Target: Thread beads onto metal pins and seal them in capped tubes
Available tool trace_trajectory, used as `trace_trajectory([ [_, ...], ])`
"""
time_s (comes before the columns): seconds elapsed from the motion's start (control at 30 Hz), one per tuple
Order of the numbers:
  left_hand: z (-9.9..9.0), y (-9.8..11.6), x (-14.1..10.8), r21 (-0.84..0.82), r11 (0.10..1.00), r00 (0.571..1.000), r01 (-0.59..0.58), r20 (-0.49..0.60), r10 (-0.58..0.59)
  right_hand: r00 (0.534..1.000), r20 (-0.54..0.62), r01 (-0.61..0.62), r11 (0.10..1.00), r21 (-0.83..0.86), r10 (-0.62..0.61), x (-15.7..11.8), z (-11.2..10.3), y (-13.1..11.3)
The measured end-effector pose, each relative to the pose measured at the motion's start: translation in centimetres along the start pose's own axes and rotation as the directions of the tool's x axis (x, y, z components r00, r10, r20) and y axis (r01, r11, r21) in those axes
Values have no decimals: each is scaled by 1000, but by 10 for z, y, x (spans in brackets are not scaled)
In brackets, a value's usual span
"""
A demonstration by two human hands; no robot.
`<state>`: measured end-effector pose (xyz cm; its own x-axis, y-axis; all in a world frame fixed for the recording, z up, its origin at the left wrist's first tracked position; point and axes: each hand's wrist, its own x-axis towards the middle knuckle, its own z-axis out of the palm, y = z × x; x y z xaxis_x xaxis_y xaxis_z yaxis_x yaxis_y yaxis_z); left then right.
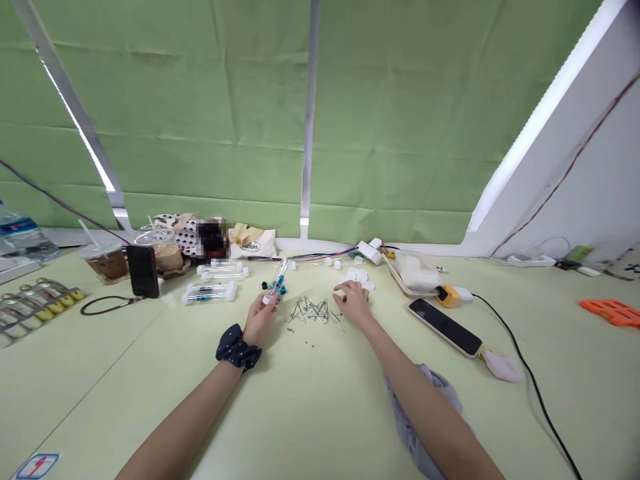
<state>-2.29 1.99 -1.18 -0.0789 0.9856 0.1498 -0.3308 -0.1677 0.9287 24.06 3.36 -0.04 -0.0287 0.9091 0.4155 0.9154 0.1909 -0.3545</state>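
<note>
one tube (277, 283) clamped in left hand (259, 320); right hand (355, 304), grip unclear, beside white caps (357, 274)

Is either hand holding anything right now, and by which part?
The left hand holds a clear tube by its near end, at the white cap. Whether the right hand holds anything cannot be told.

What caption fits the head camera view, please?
Left hand holding a clear tube, right hand beside a loose pile of thin metal pieces on a pale table.
</note>
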Motion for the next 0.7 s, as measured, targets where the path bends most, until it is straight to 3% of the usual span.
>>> trace_trajectory([
  [0.07,-2,0,2,-119,991,998,64,16,-62,983,95,153,987,55,-157,-5,1,-16],
  [0.23,-6,0,3,-288,931,970,225,159,-185,940,172,285,955,83,-295,-20,5,-44],
  [0.43,-8,2,3,-347,896,955,277,201,-218,967,194,179,982,-52,-166,-26,7,-51],
  [0.7,-4,6,-1,-292,910,951,293,188,-246,937,321,165,984,-63,-137,-27,3,-52],
])
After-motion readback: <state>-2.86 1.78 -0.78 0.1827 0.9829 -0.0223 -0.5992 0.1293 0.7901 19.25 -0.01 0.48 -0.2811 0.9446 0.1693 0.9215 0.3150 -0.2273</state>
